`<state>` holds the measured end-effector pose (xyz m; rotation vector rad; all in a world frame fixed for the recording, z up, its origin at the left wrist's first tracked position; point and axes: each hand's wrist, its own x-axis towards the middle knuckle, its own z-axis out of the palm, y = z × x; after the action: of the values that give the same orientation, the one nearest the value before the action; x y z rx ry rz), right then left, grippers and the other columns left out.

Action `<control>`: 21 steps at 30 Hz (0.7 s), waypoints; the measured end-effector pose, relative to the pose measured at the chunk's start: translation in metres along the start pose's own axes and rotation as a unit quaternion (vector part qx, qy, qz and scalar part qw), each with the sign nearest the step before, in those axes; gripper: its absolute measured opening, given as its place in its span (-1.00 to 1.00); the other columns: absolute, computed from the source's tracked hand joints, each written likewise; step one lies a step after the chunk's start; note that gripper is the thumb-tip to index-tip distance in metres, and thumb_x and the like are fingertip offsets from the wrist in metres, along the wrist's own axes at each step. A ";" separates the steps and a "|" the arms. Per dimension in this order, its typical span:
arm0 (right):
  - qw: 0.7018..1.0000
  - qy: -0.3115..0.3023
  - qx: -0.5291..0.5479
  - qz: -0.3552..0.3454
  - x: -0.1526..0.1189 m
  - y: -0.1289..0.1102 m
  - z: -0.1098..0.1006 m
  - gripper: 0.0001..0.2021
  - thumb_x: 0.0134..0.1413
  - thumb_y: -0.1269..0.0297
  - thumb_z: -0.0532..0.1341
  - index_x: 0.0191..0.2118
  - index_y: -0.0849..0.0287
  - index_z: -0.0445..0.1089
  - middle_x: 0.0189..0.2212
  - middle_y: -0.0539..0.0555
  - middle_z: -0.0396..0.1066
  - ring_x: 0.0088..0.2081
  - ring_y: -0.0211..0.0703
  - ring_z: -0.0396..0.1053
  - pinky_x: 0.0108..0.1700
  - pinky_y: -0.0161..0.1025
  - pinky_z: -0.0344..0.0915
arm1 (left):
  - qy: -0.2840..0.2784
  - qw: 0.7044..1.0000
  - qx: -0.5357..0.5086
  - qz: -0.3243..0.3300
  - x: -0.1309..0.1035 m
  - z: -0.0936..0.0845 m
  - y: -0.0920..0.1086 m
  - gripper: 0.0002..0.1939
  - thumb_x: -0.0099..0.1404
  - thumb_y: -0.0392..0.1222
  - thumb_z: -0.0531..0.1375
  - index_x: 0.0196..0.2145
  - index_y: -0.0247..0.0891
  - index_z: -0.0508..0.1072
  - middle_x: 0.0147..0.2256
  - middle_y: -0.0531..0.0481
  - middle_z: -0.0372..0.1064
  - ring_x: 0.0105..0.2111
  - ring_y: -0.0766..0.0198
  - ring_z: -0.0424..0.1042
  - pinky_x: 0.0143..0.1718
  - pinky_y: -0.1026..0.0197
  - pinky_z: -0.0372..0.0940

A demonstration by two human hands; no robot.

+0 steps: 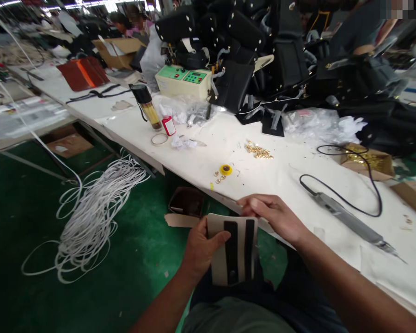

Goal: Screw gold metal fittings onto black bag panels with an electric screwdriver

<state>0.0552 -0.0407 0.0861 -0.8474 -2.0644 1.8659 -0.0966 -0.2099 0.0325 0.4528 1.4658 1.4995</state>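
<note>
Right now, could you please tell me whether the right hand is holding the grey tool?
No, the grey tool lies on the table, apart from the right hand.

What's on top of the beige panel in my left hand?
Two black strips run along the beige panel, one with a round spot. Your left hand covers part of that strip; the panel's underside is hidden.

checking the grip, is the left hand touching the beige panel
Touching: the head view shows the left hand holding the beige panel by its edge, thumb lying over the near face.
</note>
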 end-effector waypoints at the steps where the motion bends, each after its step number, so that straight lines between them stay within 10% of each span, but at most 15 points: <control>1: 0.999 0.033 -0.039 -0.005 0.018 0.004 0.003 -0.56 0.28 -0.11 0.27 0.00 0.15 0.59 -0.33 0.07 0.57 -0.34 -0.09 0.47 -0.26 -0.21 0.36 | 0.001 1.000 0.006 -0.014 -0.001 -0.004 0.001 -0.57 0.05 0.00 0.52 -0.24 -0.27 0.52 -0.36 0.05 0.51 -0.37 0.28 0.43 -0.32 0.27 0.36; 5: 0.950 0.103 -0.290 -0.052 0.083 0.017 0.023 -0.72 0.24 0.22 0.30 0.02 0.12 0.59 -0.28 0.06 0.61 -0.29 -0.08 0.51 -0.12 -0.18 0.38 | -0.005 0.998 0.069 -0.005 -0.005 -0.015 0.004 -0.63 0.10 0.05 0.49 -0.37 -0.29 0.55 -0.45 0.05 0.44 -0.43 0.30 0.37 -0.38 0.28 0.31; 10: 0.864 0.044 -0.499 -0.045 0.123 0.016 0.034 -0.67 0.42 0.24 0.08 0.09 0.09 0.54 0.06 0.16 0.57 0.00 0.00 0.51 0.03 -0.17 0.36 | -0.020 0.986 0.147 0.075 -0.009 -0.019 0.012 -0.75 0.21 -0.02 0.43 -0.44 -0.24 0.58 -0.41 0.05 0.42 -0.41 0.30 0.38 -0.37 0.29 0.30; 21: 0.828 -0.016 -0.561 -0.002 0.152 -0.001 0.028 -0.67 0.35 0.28 0.11 0.04 0.15 0.58 -0.01 0.30 0.57 -0.08 0.17 0.55 -0.10 -0.07 0.39 | -0.045 0.983 0.160 0.071 -0.007 -0.021 0.017 -0.79 0.21 -0.15 0.43 -0.17 -0.13 0.68 -0.17 0.00 0.64 -0.18 0.11 0.59 -0.11 0.15 0.46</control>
<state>-0.0827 0.0202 0.0515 -0.9675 -3.1153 0.4497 -0.1165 -0.2244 0.0454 0.8245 1.6355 1.3346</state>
